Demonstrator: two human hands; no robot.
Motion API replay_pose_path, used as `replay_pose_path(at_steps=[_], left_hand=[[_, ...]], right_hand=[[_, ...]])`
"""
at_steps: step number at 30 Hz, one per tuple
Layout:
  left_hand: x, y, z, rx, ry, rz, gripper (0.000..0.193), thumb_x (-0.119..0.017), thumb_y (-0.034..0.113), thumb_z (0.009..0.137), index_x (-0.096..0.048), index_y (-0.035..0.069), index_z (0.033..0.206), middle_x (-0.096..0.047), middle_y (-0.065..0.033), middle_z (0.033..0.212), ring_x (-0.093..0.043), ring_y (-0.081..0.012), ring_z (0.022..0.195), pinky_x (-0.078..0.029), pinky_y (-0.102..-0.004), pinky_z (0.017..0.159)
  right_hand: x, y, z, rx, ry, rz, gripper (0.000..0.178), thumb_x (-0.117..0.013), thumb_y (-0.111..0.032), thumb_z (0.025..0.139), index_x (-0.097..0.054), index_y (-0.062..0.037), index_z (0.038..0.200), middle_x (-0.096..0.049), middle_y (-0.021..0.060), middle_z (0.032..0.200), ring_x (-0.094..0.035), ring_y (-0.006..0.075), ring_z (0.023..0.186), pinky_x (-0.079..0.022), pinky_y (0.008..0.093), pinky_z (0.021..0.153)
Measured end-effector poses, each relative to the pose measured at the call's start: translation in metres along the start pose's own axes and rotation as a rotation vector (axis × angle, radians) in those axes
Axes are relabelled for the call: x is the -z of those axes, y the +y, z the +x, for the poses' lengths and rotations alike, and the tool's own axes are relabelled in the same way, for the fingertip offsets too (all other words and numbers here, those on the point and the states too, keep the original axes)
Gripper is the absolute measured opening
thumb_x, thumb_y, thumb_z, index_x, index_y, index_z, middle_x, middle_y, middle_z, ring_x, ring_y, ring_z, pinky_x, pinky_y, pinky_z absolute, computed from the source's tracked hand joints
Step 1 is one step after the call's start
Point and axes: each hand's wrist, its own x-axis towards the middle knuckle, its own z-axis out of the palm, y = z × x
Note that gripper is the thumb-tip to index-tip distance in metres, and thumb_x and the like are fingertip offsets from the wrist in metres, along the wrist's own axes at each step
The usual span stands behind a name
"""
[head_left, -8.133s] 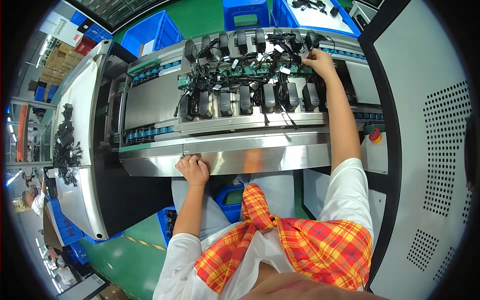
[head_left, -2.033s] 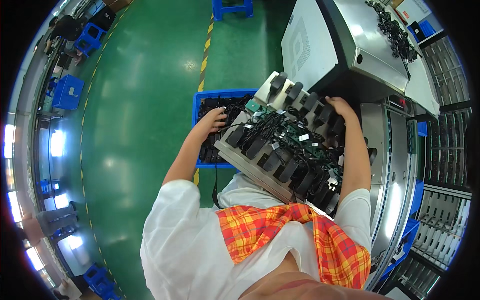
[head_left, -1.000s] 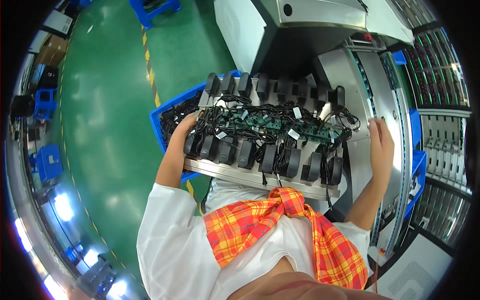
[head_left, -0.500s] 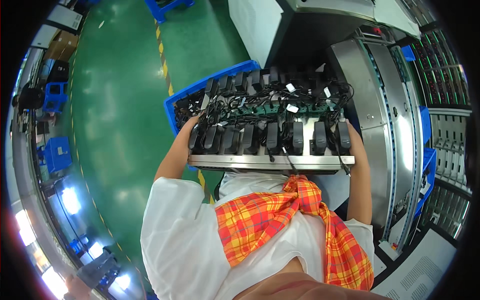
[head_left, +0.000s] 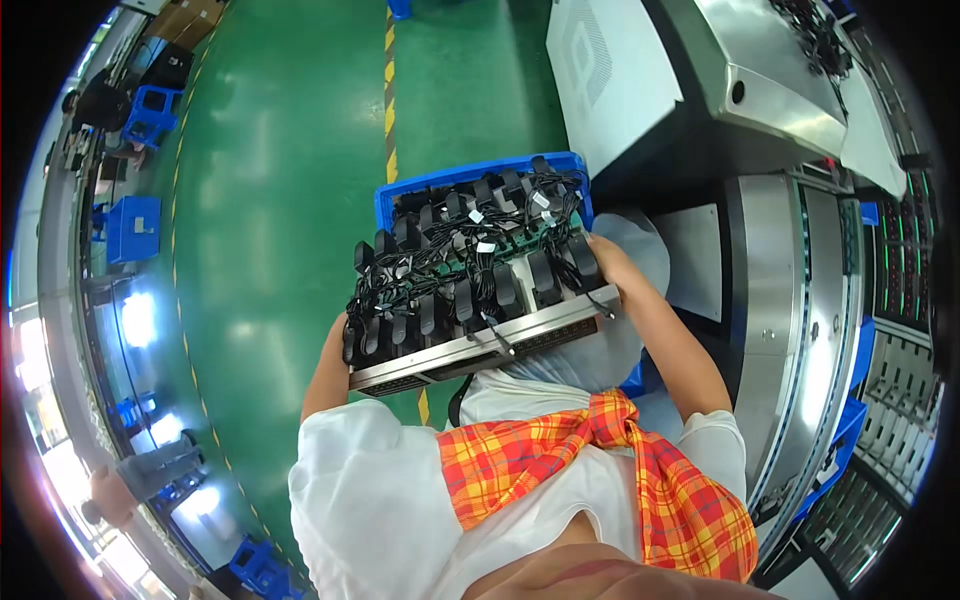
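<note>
Between my hands, in front of my body, is a metal tray [head_left: 480, 345] loaded with rows of black power adapters [head_left: 541, 277] and tangled black cables with white tags. It tilts, its left end lower in the picture. My left hand [head_left: 343, 328] grips the tray's left end; its fingers are mostly hidden by the adapters. At the other end my right hand [head_left: 608, 264] is closed on the tray, fingers partly out of sight. Just beyond the tray, partly covered by it, a blue crate [head_left: 480, 172] holds more black items.
To the right stand a large white and black machine cabinet [head_left: 620, 90] and a metal conveyor-like frame [head_left: 775, 330]. A yellow-black striped line [head_left: 390, 100] runs along the green floor [head_left: 290, 200]. Far left is a workbench with blue bins [head_left: 133, 228] and people beside it.
The tray has shifted left and turned, its right end swinging away from me, with both hands still on it. My view has turned, moving the cabinet and blue crate rightward.
</note>
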Motion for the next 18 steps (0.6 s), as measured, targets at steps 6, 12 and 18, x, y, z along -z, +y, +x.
replay_pose_path(at_steps=[6,12,18], left_hand=[[-0.042,0.029,0.031,-0.027,0.02,-0.099,0.05,-0.044,0.049,0.089,-0.068,0.004,0.092,-0.067,-0.0062,0.078,-0.061,-0.0165,0.07,-0.05,-0.0303,0.065],[0.003,0.057,0.083,-0.705,0.693,0.437,0.05,-0.061,0.042,0.082,-0.058,-0.003,0.062,-0.05,-0.0013,0.052,-0.044,-0.0132,0.05,-0.037,-0.0337,0.051],[-0.04,0.049,0.09,-0.629,0.671,0.339,0.05,-0.064,0.04,0.081,-0.056,-0.003,0.057,-0.044,0.0001,0.048,-0.039,-0.0112,0.049,-0.032,-0.0312,0.048]], right_hand=[[0.033,-0.008,0.085,0.052,0.02,0.189,0.037,-0.036,-0.023,0.096,-0.048,-0.008,0.127,-0.058,0.0068,0.112,-0.055,0.0145,0.097,-0.043,0.0279,0.084],[-0.003,-0.011,0.114,0.04,0.076,0.146,0.039,-0.036,-0.024,0.096,-0.045,-0.0094,0.131,-0.055,0.0069,0.12,-0.052,0.0161,0.104,-0.04,0.029,0.09],[0.004,0.011,0.119,-0.18,0.165,0.041,0.047,-0.035,-0.031,0.096,-0.032,-0.0133,0.14,-0.04,0.0032,0.138,-0.039,0.0172,0.123,-0.029,0.0306,0.101]])
